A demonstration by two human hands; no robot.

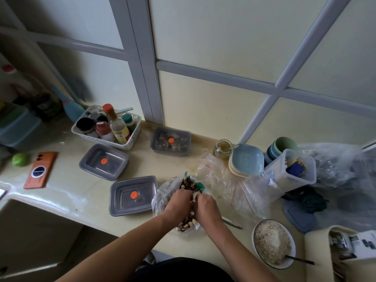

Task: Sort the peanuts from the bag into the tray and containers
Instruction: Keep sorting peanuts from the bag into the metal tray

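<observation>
Clamps both hands on the clear bag point(161, 197) of peanuts point(188, 222) and dark seeds, at 6 o'clock on the bench point(67, 180), near its front edge. Holds the left hand point(179, 202) and right hand point(206, 206) close together, nearly touching, knuckles up, fingers curled down into the plastic (cannot tell whether nuts are pinched along with it). Shows the mix below the wrists and again at the bag's far end, at 12 o'clock of the hands.

Has three grey lidded containers with orange dots around the bag: the nearest container point(133, 195) just beside it at 9 o'clock, a second container point(103, 161) farther out at 10 o'clock, a filled container point(170, 141) at 12 o'clock by the wall. Keeps a white basket point(130, 142) of bottles at 11 o'clock, an orange phone point(40, 169) and a green fruit point(20, 159) well apart at 9 o'clock. Has crumpled zip bags point(219, 176) just beside the bag at 2 o'clock, a glass jar point(222, 148) and stacked blue dishes point(245, 159) beyond them, a clear tub point(278, 176) at 3 o'clock, and a bowl point(253, 239) of pale grain with a spoon at 4 o'clock.
</observation>
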